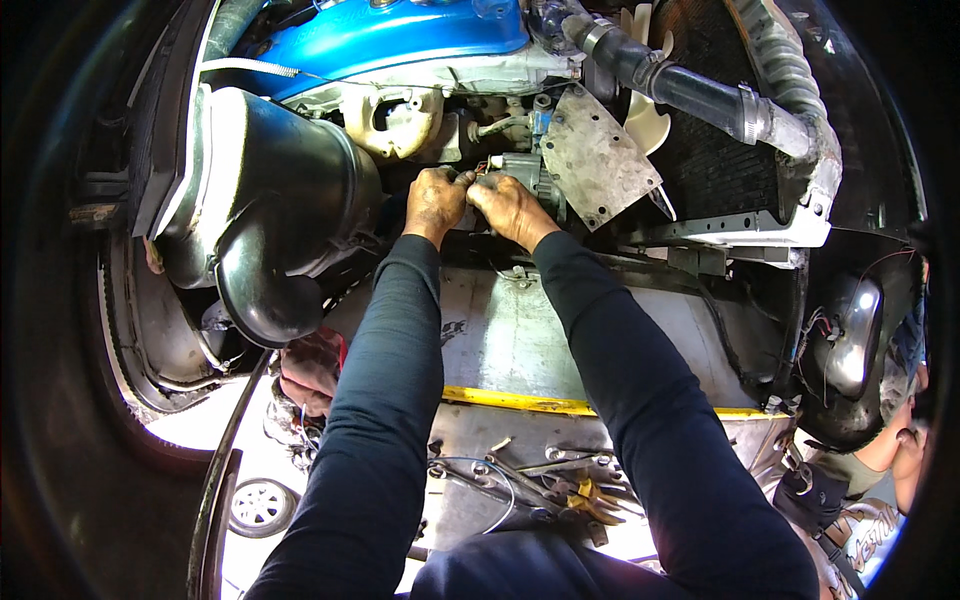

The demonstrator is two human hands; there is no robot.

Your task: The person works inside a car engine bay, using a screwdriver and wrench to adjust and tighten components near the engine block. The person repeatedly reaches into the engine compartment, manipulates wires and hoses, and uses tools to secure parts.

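Head view: our left hand [437,204] and right hand [510,208] meet, fingers curled, at the wires [482,168] just left of the grey housing [520,167]; whether they grip these, we cannot tell. The plate's [598,155] edge stands near our right hand; open room lies toward us, over the panel [515,335].

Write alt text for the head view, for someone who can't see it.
A person's bare left hand and right hand are close together by thin wires beside a ribbed metal engine part. Above is a blue engine cover; a black canister sits to the left, a metal plate to the right. Wrenches and yellow-handled pliers lie lower down.
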